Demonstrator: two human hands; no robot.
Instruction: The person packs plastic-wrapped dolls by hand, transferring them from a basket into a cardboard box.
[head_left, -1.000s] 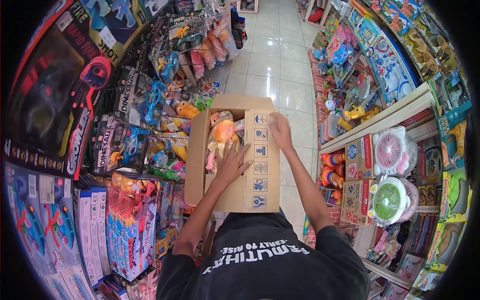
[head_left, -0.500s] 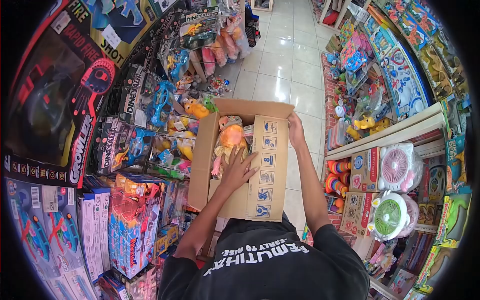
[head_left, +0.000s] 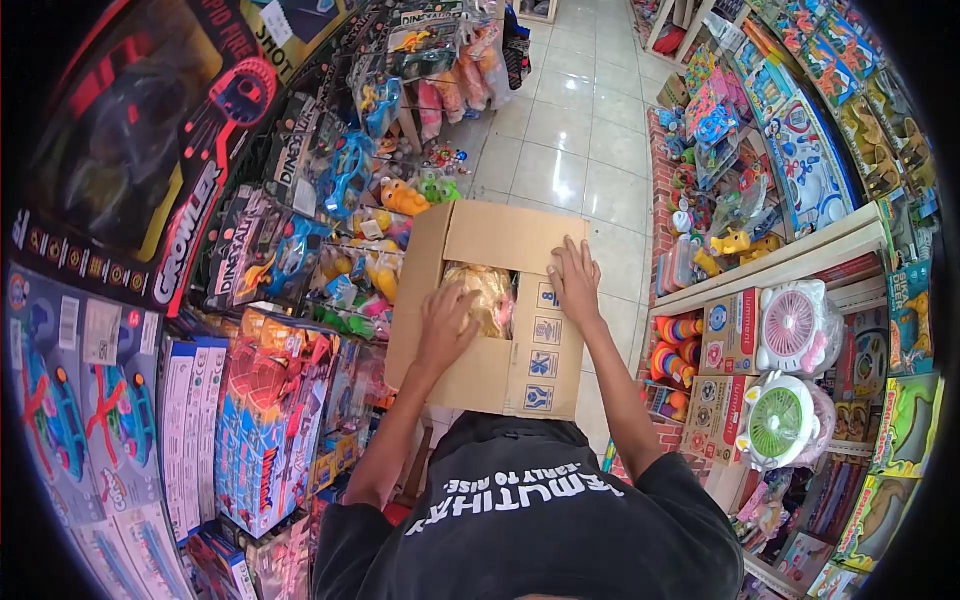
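A cardboard box (head_left: 475, 375) stands in front of my body, its flaps folded partly inward over the top. Through the gap in the middle shows a wrapped item in shiny gold (head_left: 492, 300), with some pink at its right side. My left hand (head_left: 448, 325) lies with fingers spread at the left edge of this gap, over the gold item and the flap. On the right, my right hand (head_left: 575, 275) rests with its fingers apart on the upper right flap, beside the printed symbols.
Shelves of packaged toys line the left, with a Spider-Man-style box stack (head_left: 265, 430) nearest. At the right shelf are a pink fan (head_left: 795, 327) and a green fan (head_left: 782, 425). A tiled aisle (head_left: 575, 150) runs ahead between the shelves.
The far flap has folded down over the box, covering the doll's upper part. My right hand has moved from the far corner onto the flap; my left hand has shifted slightly left and up.
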